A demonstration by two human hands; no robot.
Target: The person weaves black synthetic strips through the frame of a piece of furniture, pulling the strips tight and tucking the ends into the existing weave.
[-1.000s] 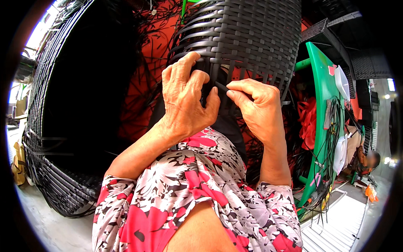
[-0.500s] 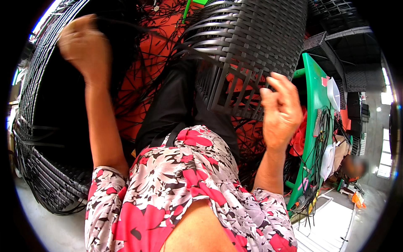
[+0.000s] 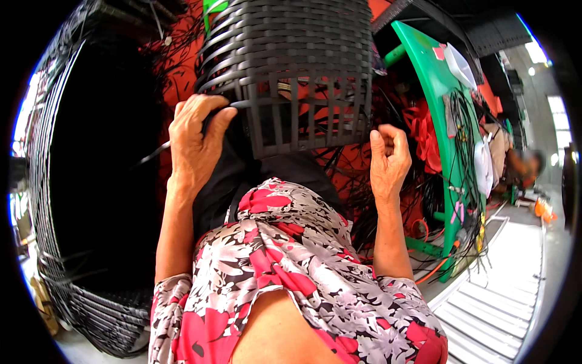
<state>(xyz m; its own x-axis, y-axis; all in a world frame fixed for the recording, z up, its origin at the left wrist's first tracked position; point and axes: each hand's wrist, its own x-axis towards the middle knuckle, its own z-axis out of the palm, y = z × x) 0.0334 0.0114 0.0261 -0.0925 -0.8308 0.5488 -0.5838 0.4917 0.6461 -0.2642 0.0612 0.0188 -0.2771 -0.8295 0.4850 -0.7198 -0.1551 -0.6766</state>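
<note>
A black woven wicker piece (image 3: 303, 57) stands before me, tightly woven above, with bare upright strips along its lower open part. My left hand (image 3: 197, 136) is at its left edge, thumb and fingers closed on a flat black plastic strip (image 3: 239, 105). One end of that strip runs into the weave, and its tail (image 3: 151, 156) trails out left behind the hand. My right hand (image 3: 391, 161) is beside the lower right corner of the piece, fingers curled in toward the thumb. Whether anything lies between those fingers cannot be made out.
A large dark wicker piece (image 3: 91, 297) stands close on my left. To the right is a green table (image 3: 433, 91) with loose black strips and white containers. Black strips litter the red floor covering (image 3: 182, 57). A blurred person (image 3: 526, 167) is farther right.
My left hand has come down and right from the upper left to the edge of the wicker piece. The right hand has lowered slightly and its fingers have curled. The view has shifted right.
</note>
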